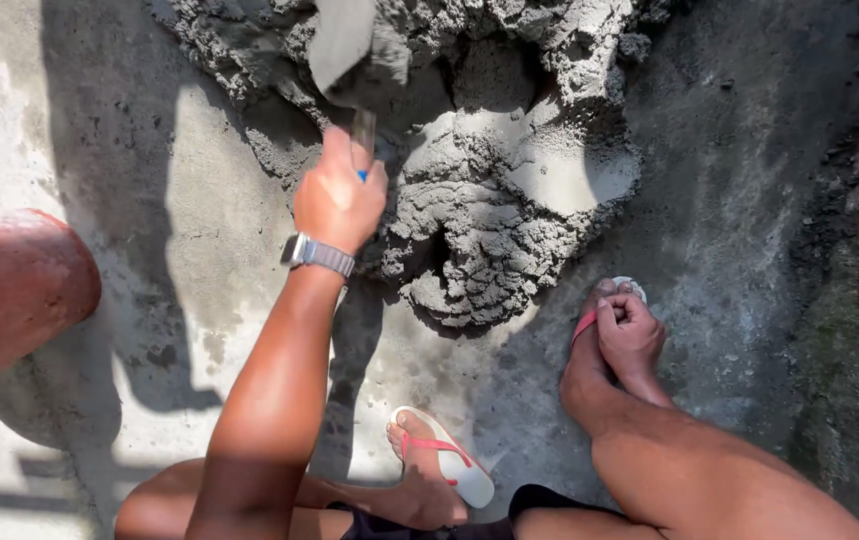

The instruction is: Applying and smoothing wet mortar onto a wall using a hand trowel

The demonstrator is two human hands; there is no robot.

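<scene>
- Mortar (490, 215), grey and wet, lies heaped on the concrete floor (200, 300) and fills the upper middle of the view, from about 11 o'clock round to 1 o'clock.
- The heap is rough and clumped, with a smoother scooped hollow on its sunlit side toward 2 o'clock.
- The left hand (338, 195) is closed in a full fist round the handle of a trowel (342, 45); the fingers wrap it completely, and a bit of blue grip shows beneath them.
- The trowel's grey blade points toward 12 o'clock from the fist and sits against the near edge of the heap, coated with mortar.
- A wristwatch (316, 254) with a grey band circles the left wrist, at 6 o'clock from the fist.
- The right hand (630, 335) is curled shut with nothing in it; it rests on the right foot (590, 360), fingers touching the red strap of the sandal there.
- That foot stands just beside the heap's lower edge, at about 4 o'clock from its middle.
- The left foot (428, 470) wears a white sandal with red straps and sits at 6 o'clock from the heap, near but apart from it.
- A reddish-brown rounded object (10, 285) shows at the 9 o'clock edge; what it is cannot be told.
</scene>
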